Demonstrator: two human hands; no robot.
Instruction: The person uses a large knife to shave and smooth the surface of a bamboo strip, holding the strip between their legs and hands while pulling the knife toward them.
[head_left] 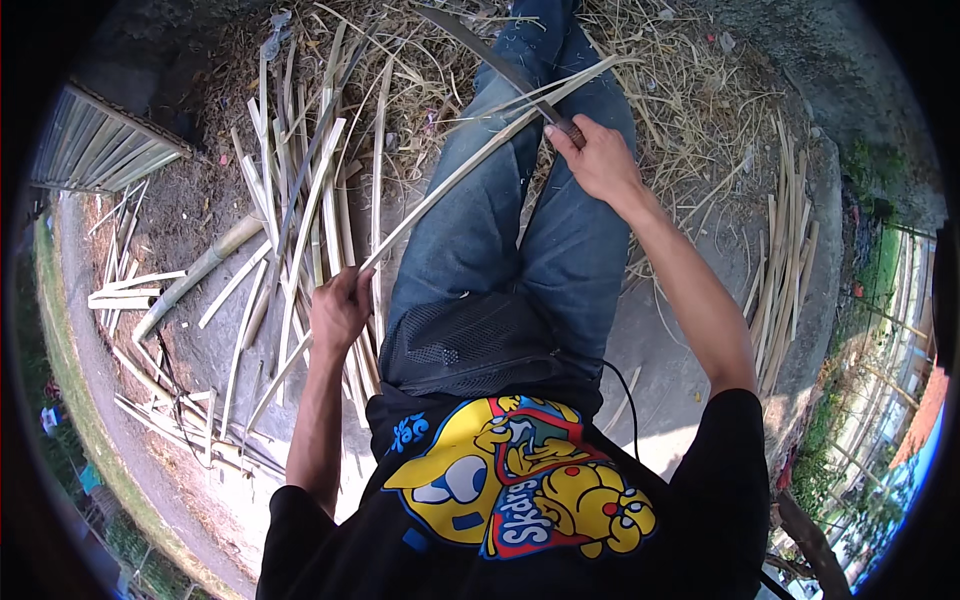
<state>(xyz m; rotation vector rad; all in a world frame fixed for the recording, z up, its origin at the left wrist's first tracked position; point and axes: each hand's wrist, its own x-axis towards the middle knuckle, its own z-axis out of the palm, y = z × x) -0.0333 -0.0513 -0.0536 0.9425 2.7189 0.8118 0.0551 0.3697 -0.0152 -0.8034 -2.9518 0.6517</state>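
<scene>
My left hand (341, 308) is closed around a long, pale bamboo strip (447, 188) beside my left thigh. From there the strip slants up across my jeans (460, 235) to the right, and its other end trails down to the left. My right hand (600, 165) grips the handle of a long knife (490, 58) with a dark, slightly curved blade. Over my lower legs, the blade crosses the strip close to its far end, where thin slivers spread apart. Whether the edge is cutting into the strip, I cannot tell.
Many split bamboo strips (325, 190) lie heaped on my left, with a thicker bamboo pole (205, 270) beside them. Another bundle of strips (790, 250) lies at the right. Thin shavings (690, 110) cover the ground around my legs. A slatted bamboo panel (105, 140) stands far left.
</scene>
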